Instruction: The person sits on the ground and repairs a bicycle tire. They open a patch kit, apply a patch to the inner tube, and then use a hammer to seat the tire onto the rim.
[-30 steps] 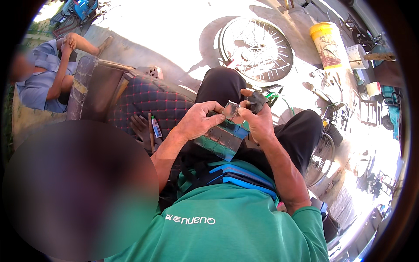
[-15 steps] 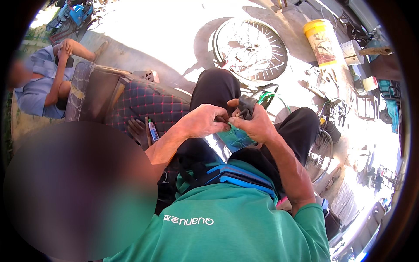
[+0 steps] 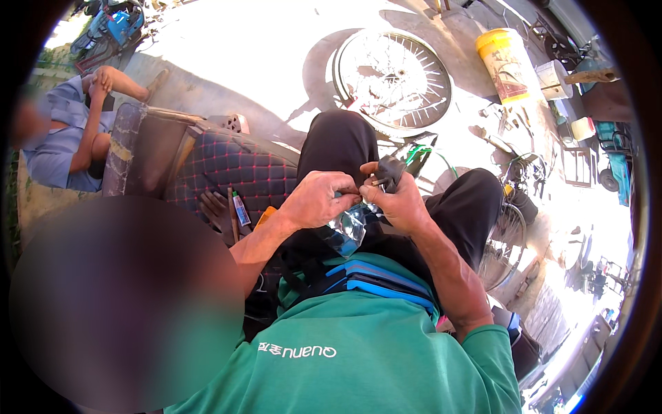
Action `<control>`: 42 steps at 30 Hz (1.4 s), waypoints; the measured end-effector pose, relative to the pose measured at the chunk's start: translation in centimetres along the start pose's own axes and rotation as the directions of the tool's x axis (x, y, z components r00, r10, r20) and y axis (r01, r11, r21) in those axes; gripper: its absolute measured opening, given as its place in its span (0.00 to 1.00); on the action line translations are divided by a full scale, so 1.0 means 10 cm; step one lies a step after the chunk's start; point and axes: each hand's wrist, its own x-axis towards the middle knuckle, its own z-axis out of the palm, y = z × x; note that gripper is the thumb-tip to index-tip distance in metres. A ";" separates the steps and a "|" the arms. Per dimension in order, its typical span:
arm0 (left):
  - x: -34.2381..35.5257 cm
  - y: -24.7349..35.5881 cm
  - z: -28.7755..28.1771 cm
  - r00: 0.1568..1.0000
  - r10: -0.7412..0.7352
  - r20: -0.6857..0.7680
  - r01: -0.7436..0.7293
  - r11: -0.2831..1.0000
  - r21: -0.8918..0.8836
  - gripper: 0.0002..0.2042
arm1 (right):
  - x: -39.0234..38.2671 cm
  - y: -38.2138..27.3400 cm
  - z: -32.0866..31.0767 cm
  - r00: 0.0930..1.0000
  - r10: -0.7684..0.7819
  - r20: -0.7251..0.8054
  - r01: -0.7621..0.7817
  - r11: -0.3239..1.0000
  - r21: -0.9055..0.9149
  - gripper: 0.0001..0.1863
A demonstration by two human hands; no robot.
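Observation:
My left hand (image 3: 318,200) pinches a glossy clear packet (image 3: 345,231) with blue-green pieces, which hangs below my fingers over my lap. Close against it, my right hand (image 3: 398,203) has its thumb and fingers closed around a black rubbery piece (image 3: 392,169), with its fingertips at the packet's top. What exactly lies between the two pinches is too small to make out. To the left, on the black quilted cushion (image 3: 241,162) with red stitching, lie a small tube (image 3: 241,208), a wooden stick (image 3: 232,214) and brownish gloves (image 3: 214,207); a small orange item (image 3: 266,215) shows beside my left forearm.
A seated person (image 3: 69,138) is at the left, behind a worn brown seat (image 3: 124,148). A spoked wheel (image 3: 393,81) lies ahead, with a yellow bucket (image 3: 503,65) and white bucket (image 3: 552,79) to its right. Another wheel (image 3: 503,248) stands beside my right knee.
The sheet of coloured pieces in my hands has turned and now hangs as a shiny, narrower bundle. My hands have drawn together and the orange item has come into view.

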 end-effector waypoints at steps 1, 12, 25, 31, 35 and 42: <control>-0.01 -0.01 0.03 1.000 0.001 -0.028 -0.001 1.000 -0.009 0.07 | 0.00 0.01 0.00 1.000 0.007 -0.011 -0.007 1.000 0.011 0.21; -0.07 0.10 0.03 0.991 0.118 -0.065 -0.096 0.955 0.280 0.07 | 0.06 0.23 0.13 0.985 -0.010 -0.174 0.057 0.962 0.266 0.21; -0.09 -0.16 -0.06 0.917 -0.255 0.308 0.384 0.776 -0.501 0.20 | -0.04 0.13 0.18 0.984 -0.105 -0.141 0.149 0.926 0.348 0.20; -0.16 0.00 0.22 0.933 -0.291 0.209 0.359 0.753 -0.552 0.19 | -0.08 0.13 0.19 0.979 -0.062 -0.193 0.133 0.915 0.381 0.21; -0.20 0.00 0.25 0.939 -0.293 0.179 0.343 0.819 -0.459 0.14 | -0.11 0.15 0.17 0.987 -0.073 -0.143 0.124 0.913 0.390 0.21; -0.15 -0.01 0.06 0.956 -0.154 0.251 0.231 0.921 -0.313 0.07 | -0.11 -0.06 0.00 0.993 0.037 0.111 -0.065 0.963 0.261 0.24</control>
